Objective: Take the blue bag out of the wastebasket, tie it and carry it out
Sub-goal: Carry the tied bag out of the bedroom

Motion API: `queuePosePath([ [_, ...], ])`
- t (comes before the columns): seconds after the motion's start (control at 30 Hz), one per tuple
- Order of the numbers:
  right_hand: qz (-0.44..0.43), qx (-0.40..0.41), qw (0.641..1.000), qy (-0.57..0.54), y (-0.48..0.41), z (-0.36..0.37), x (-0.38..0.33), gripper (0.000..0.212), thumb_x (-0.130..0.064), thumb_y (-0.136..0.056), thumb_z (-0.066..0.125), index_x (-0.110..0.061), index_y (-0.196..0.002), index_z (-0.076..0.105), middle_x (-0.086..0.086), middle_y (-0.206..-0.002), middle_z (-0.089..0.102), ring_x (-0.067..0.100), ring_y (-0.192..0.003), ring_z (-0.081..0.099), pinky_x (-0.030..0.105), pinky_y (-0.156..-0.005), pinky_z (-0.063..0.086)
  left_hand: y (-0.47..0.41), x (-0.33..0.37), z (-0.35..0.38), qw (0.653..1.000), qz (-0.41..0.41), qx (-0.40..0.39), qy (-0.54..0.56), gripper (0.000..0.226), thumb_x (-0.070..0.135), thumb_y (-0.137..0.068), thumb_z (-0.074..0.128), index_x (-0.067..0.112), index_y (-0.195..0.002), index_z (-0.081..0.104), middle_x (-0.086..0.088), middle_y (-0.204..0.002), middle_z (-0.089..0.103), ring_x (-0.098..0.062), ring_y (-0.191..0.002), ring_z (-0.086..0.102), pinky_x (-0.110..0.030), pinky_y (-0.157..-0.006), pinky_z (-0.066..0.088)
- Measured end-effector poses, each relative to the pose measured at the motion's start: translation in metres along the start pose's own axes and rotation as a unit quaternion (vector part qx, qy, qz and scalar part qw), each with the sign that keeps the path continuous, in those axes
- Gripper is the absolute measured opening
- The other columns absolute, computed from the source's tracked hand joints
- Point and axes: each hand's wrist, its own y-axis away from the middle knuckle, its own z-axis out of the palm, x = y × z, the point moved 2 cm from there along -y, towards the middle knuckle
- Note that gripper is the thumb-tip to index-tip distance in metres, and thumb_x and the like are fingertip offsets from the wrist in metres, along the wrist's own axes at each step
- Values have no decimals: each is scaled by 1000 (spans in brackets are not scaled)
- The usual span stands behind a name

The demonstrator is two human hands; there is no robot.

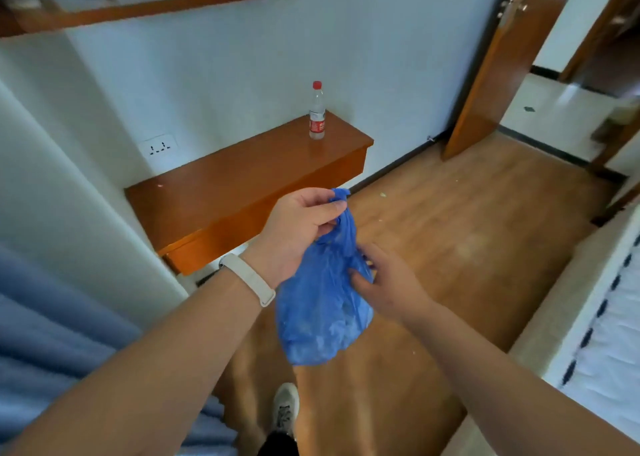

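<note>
The blue bag (320, 317) hangs in the air above the wooden floor, bulging with rubbish at the bottom. My left hand (299, 227), with a pale band on the wrist, pinches the gathered top of the bag. My right hand (388, 279) grips the bag's side, just below the neck. Whether the top is knotted I cannot tell. A white rim under the wall desk, behind my left wrist, may be the wastebasket (228, 259); it is mostly hidden.
A wooden wall desk (242, 181) carries a water bottle (317, 112) at its far end. An open wooden door (498, 74) leads out at the upper right. A bed (595, 317) lies along the right, a blue curtain (52, 334) at the left. My shoe (285, 409) stands below.
</note>
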Motion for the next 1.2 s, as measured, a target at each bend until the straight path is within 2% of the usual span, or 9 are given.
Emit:
queuePosePath([
  [0.1,31,44,998,11,-37,-6,7,46,-40,-78,51,-31,-123,55,-10,-106,61,3,-94,55,31,-88,48,-51,10,-3,997,-9,-70,38,13,8,-88,63,10,-97,72,-4,-85,71,-13,-78,68,-25,-74,54],
  [0.2,62,73,995,17,-76,-10,12,43,-39,-79,51,-38,-122,53,-10,-103,61,4,-94,55,32,-87,47,-102,25,-8,991,-10,-120,60,12,5,-87,63,10,-93,72,-2,-76,70,-15,-76,66,-27,-75,54],
  [0.4,119,159,979,47,-139,-29,22,39,-41,-78,54,-39,-117,52,-14,-105,62,10,-98,57,35,-89,48,-188,50,4,973,-2,-223,53,16,5,-87,63,16,-83,74,-2,-76,66,-14,-75,62,-26,-76,53],
  [0.43,113,160,980,47,-143,-29,19,40,-39,-80,56,-36,-120,53,-11,-107,61,10,-99,56,35,-90,48,-191,53,1,975,8,-216,50,15,5,-87,62,16,-83,73,-2,-76,65,-13,-74,61,-24,-74,53],
  [0.5,145,183,971,61,-153,-43,29,42,-34,-82,60,-32,-123,53,-9,-111,60,7,-101,54,32,-91,47,-219,60,18,965,1,-257,48,15,6,-88,62,15,-84,72,-3,-77,63,-13,-74,60,-24,-74,53],
  [0.6,168,207,961,76,-165,-58,45,42,-39,-81,57,-33,-122,53,-10,-110,61,6,-101,54,31,-89,48,-246,61,38,956,-2,-289,43,11,6,-88,62,13,-87,71,-5,-80,64,-14,-76,62,-23,-72,52],
  [0.7,179,222,956,75,-180,-73,64,42,-39,-81,56,-31,-122,54,-9,-106,62,6,-96,54,31,-86,48,-275,61,60,952,-10,-302,47,12,5,-88,62,13,-84,70,-3,-77,65,-13,-72,63,-21,-69,52],
  [0.87,192,244,949,63,-199,-91,102,35,-23,-83,64,-28,-117,58,-11,-98,58,5,-88,51,25,-82,46,-315,49,96,948,-31,-315,31,10,5,-87,63,12,-86,70,-3,-79,66,-14,-73,65,-23,-73,53],
  [1.2,217,216,952,16,-269,-156,221,36,-30,-85,60,-31,-121,54,-9,-104,60,9,-95,53,30,-85,47,-431,37,197,945,-52,-322,-29,16,6,-87,62,16,-78,71,-6,-79,64,-13,-74,63,-22,-71,52],
])
